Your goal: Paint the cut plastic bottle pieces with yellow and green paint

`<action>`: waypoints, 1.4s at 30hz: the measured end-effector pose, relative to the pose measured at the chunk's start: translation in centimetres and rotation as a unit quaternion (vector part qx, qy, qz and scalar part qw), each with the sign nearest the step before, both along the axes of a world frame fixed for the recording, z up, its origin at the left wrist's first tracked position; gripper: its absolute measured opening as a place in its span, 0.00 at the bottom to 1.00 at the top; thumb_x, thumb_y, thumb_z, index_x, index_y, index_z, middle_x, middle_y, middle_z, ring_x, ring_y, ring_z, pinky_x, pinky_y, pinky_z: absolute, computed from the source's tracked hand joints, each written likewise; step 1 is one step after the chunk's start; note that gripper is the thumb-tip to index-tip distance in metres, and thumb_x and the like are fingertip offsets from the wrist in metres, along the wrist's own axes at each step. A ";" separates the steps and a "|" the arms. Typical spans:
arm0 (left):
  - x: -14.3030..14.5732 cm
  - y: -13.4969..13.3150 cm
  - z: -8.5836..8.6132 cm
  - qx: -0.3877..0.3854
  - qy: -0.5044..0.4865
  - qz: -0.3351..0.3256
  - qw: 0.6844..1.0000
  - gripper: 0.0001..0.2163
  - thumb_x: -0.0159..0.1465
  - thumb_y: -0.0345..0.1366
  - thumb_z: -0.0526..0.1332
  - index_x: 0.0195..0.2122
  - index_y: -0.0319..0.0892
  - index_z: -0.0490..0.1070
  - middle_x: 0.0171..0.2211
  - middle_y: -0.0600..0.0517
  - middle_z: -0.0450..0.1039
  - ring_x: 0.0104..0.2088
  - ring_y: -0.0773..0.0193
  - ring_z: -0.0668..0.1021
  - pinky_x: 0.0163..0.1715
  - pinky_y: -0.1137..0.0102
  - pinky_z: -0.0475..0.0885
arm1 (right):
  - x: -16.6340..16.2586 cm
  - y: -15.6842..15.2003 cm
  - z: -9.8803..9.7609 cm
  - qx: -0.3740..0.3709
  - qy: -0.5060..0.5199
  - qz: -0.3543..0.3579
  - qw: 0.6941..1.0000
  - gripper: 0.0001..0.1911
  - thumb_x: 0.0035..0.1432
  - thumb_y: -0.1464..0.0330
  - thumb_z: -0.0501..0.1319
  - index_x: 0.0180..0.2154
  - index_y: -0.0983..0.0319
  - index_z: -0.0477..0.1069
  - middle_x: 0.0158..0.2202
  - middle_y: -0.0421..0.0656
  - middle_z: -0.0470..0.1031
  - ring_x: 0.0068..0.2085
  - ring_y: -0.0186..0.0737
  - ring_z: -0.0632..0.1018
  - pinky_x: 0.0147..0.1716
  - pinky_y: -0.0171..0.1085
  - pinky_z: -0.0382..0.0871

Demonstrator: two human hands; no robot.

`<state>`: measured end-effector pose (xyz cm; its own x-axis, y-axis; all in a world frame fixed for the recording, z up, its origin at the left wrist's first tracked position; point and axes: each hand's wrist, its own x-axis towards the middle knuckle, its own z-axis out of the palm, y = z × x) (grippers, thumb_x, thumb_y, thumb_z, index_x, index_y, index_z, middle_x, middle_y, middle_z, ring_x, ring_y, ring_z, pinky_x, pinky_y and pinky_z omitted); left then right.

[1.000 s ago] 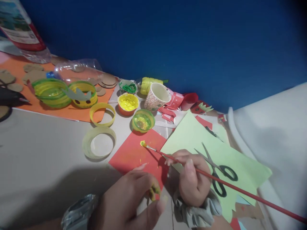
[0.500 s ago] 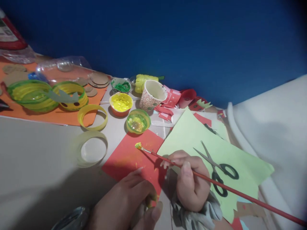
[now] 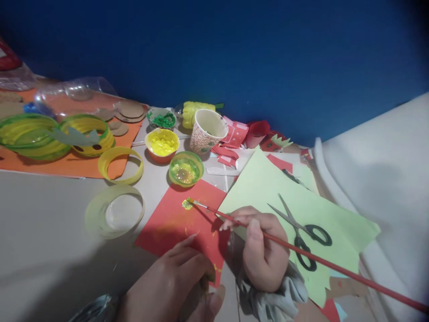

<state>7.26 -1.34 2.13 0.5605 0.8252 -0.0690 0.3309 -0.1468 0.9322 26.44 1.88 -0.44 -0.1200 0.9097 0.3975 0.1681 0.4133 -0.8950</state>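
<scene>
My right hand (image 3: pixel 266 250) is closed around a long red paintbrush (image 3: pixel 301 251). The brush's bristles touch a yellow-green dab of paint (image 3: pixel 187 204) on a red sheet of paper (image 3: pixel 167 228), which bears orange and yellow smears. Over the near part of that sheet lies my left hand (image 3: pixel 181 277), loosely curled with thumb and forefinger apart; its palm is hidden and I see nothing held in it. Just beyond the dab stands a small green-and-yellow ring-shaped dish (image 3: pixel 185 173) with wet, glittery paint inside. Behind it are cups of yellow paint (image 3: pixel 163 144) and green paint (image 3: pixel 162 120).
Scissors (image 3: pixel 298 228) lie on pale green paper (image 3: pixel 338 223) to the right. A patterned paper cup (image 3: pixel 205 136) stands at the back. On the left are yellow rings (image 3: pixel 136 172), a tape roll (image 3: pixel 97 214) and an orange sheet (image 3: pixel 80 170). A blue wall (image 3: pixel 234 58) rises behind.
The paint lump on the brush tip now shows as a flat dab on the red paper, with the bristles at its edge. The whole view has shifted slightly; both hands keep nearly the same pose.
</scene>
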 end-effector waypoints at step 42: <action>0.1 -0.4 0.2 0.054 0.053 0.010 0.997 0.04 0.66 0.32 0.56 0.34 0.42 0.68 0.33 0.53 0.76 0.37 0.66 0.79 0.54 0.70 0.68 | -0.5 0.3 0.1 -0.032 0.007 0.017 0.999 0.09 0.69 0.74 0.51 0.41 0.59 0.69 0.33 0.41 0.74 0.35 0.38 0.78 0.34 0.39 0.72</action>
<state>7.33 -1.69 2.34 0.5376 0.8424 -0.0381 0.4312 -0.2358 0.8709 25.92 2.18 -0.32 -0.1462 0.9286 0.3411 0.1420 0.3609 -0.9217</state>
